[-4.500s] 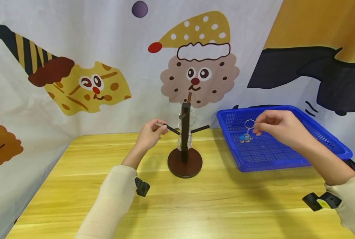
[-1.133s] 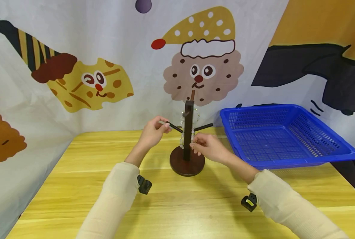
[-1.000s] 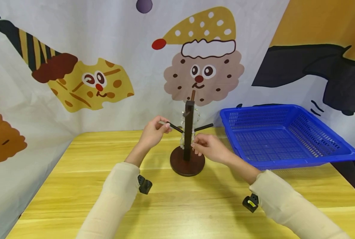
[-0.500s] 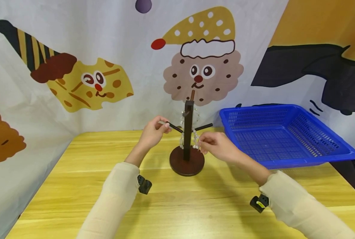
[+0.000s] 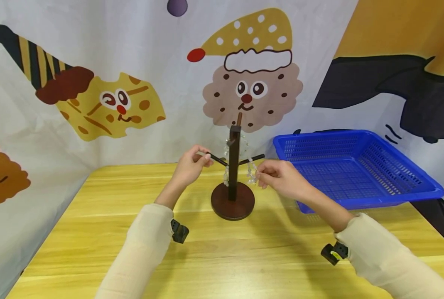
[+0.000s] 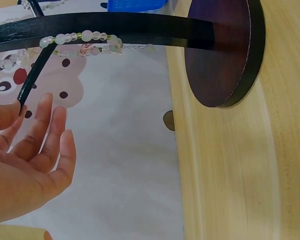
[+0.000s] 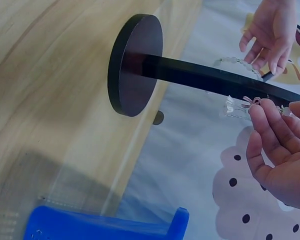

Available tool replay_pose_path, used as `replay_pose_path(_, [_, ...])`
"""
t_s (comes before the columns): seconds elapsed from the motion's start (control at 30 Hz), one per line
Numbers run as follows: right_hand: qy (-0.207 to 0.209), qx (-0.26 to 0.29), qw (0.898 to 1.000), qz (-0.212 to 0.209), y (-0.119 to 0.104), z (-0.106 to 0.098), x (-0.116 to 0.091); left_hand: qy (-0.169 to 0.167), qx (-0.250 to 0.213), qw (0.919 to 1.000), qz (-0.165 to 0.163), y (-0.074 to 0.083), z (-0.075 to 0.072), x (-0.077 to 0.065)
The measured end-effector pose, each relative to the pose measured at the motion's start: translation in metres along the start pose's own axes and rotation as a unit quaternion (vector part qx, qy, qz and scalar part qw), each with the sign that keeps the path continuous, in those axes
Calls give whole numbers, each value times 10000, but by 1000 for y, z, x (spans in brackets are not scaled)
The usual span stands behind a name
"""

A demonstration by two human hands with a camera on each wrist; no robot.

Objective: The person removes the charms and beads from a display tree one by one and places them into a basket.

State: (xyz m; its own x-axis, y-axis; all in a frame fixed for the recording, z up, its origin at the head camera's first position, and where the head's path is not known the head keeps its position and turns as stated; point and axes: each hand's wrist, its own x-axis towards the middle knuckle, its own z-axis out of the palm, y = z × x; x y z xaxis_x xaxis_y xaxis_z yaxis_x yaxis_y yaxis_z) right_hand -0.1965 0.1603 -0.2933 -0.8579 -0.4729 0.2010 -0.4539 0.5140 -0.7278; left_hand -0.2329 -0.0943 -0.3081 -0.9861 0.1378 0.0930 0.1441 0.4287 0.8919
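A dark wooden stand with side pegs (image 5: 234, 166) stands upright on its round base (image 5: 233, 209). My left hand (image 5: 191, 167) pinches the tip of its left peg (image 5: 218, 159) between thumb and index finger; the other fingers are spread in the left wrist view. With its fingertips my right hand (image 5: 287, 179) pinches a clear beaded bracelet (image 5: 250, 169) that hangs from the right peg (image 5: 258, 157). A clear charm (image 7: 235, 108) shows beside those fingers in the right wrist view. Another pale beaded bracelet (image 5: 226, 177) hangs on the left peg, and more beads show behind the post.
A blue plastic basket (image 5: 300, 195) with mesh sides stands at the back right of the wooden table (image 5: 222, 257). Behind the table hangs a white cloth (image 5: 184, 104) printed with cartoon food.
Earlier my right hand held a keyring with a blue charm over the basket. It then went to the stand, and has since drawn the bracelet outward along the right peg. My left hand stays put.
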Motion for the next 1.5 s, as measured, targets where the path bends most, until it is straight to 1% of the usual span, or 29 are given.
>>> replay_pose_path(0.27, [121,113,9999,26,0,-8,-3,22,-45,10000,3,-1,0,1])
replay_pose_path(0.47, [221,91,9997,6,-2,-15,-5,20,-60,10000,21,-1,1,1])
replay_pose_path(0.97, [402,-246,9989,-68,-2,-35,-10,22,-67,10000,24,0,1,1])
replay_pose_path(1.27, [480,-415,9980,27,-5,-47,-15,4,-19,10000,36,0,1,1])
replay_pose_path(1.5, [598,-624,9962,127,-3,-58,-24,-26,70,10000,-23,1,0,1])
